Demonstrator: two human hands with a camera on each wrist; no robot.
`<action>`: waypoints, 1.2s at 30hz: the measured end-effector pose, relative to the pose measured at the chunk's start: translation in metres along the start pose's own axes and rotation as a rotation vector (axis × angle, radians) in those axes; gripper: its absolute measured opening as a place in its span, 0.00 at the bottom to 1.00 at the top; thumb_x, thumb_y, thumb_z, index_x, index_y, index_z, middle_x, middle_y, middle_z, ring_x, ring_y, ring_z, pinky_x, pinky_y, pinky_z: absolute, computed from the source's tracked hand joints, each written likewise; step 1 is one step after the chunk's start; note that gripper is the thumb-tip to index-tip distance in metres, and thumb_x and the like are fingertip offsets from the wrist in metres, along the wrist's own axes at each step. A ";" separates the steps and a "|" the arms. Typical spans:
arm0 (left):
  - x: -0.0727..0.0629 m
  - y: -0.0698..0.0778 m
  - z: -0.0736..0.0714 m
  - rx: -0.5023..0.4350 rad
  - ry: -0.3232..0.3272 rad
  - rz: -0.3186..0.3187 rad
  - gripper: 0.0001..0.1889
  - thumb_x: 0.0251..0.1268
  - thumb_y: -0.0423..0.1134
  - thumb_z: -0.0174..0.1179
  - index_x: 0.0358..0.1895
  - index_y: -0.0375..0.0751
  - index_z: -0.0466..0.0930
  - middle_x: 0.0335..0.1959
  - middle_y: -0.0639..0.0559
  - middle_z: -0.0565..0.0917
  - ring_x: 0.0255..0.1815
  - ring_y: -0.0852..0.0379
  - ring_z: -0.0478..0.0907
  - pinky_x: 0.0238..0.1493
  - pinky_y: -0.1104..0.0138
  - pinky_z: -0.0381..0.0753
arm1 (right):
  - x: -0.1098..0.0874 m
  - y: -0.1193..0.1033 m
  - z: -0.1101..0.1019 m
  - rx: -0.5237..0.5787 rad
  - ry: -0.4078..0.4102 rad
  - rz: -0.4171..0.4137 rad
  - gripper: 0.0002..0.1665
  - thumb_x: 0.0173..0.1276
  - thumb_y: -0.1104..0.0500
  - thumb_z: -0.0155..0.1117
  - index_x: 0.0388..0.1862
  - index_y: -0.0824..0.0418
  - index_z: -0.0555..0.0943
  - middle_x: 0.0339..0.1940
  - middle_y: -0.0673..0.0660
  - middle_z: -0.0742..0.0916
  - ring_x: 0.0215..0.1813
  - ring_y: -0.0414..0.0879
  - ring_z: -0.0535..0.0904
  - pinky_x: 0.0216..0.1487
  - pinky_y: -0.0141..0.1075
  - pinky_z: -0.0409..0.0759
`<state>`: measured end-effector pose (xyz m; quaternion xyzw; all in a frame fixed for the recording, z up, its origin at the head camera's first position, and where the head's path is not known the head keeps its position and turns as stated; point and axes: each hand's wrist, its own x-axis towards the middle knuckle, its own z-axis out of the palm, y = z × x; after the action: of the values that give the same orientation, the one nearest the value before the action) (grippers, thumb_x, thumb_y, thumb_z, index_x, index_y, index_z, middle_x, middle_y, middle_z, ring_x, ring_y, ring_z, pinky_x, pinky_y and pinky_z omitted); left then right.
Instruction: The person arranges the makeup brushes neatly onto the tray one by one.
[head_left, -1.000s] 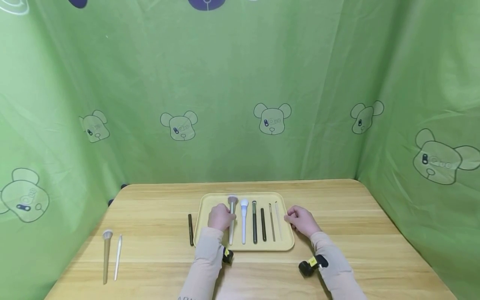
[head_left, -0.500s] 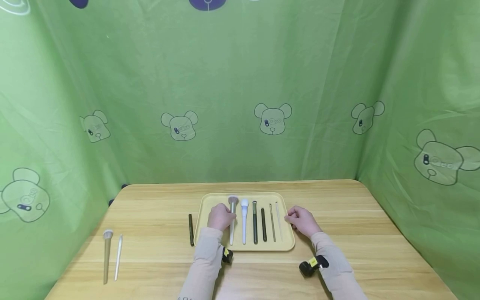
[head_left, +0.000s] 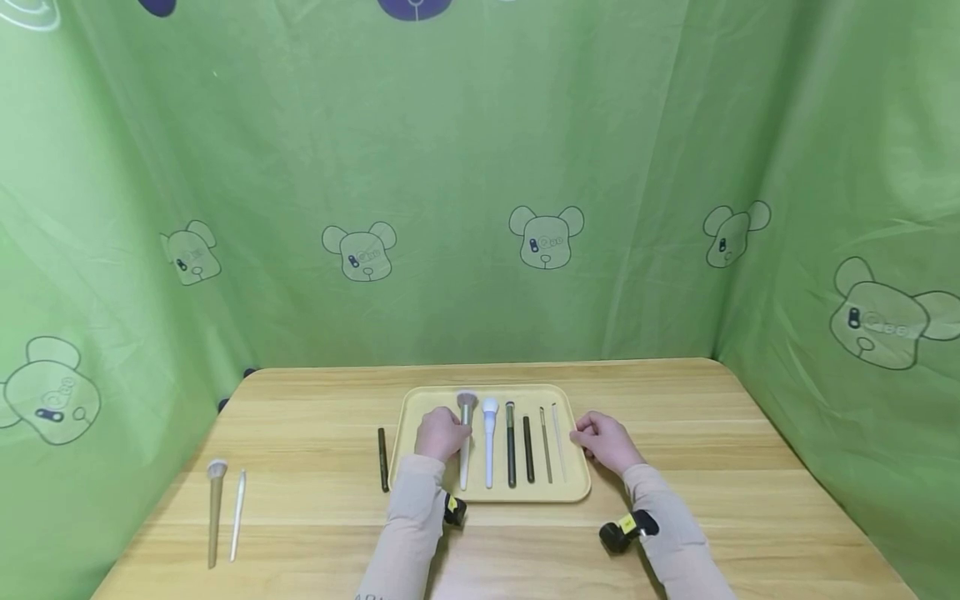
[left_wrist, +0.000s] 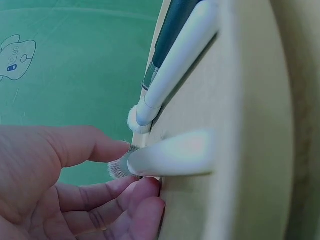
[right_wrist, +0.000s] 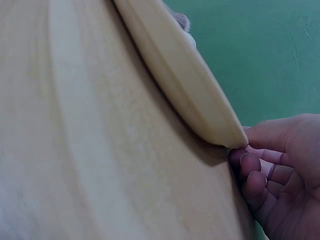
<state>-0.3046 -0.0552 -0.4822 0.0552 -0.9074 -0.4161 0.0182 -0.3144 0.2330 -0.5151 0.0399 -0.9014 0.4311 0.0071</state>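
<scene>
My left hand [head_left: 440, 434] pinches a thick makeup brush [head_left: 464, 467] between thumb and fingers. That brush lies leftmost on a pale yellow tray [head_left: 525, 495], bristles toward the far side. In the left wrist view its white handle [left_wrist: 175, 154] points at the camera. My right hand [head_left: 611, 442] pinches the tray's right rim, thumb above and fingertips below in the right wrist view. Lined up on the tray are a white brush [head_left: 489, 442], a dark green brush [head_left: 512, 450], a black brush [head_left: 528, 454], a thin brown brush [head_left: 547, 450] and a thin white brush [head_left: 558, 437].
A black stick [head_left: 383, 460] lies on the wooden table [head_left: 315, 517] just left of the tray. Farther left are a brush with a tan handle [head_left: 214, 521] and a slim white pen-like stick [head_left: 237, 517]. Green curtains [head_left: 480, 292] enclose the table's back and sides.
</scene>
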 end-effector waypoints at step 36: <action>0.006 -0.009 -0.029 -0.017 0.036 -0.003 0.07 0.61 0.37 0.59 0.36 0.35 0.80 0.31 0.44 0.84 0.24 0.56 0.78 0.32 0.65 0.79 | -0.002 -0.004 -0.001 -0.004 -0.011 0.015 0.09 0.66 0.63 0.62 0.40 0.68 0.76 0.23 0.54 0.80 0.24 0.42 0.74 0.26 0.32 0.75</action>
<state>-0.3073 -0.0836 -0.4706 0.0640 -0.9033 -0.4228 0.0344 -0.3120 0.2316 -0.5111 0.0356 -0.9026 0.4289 -0.0010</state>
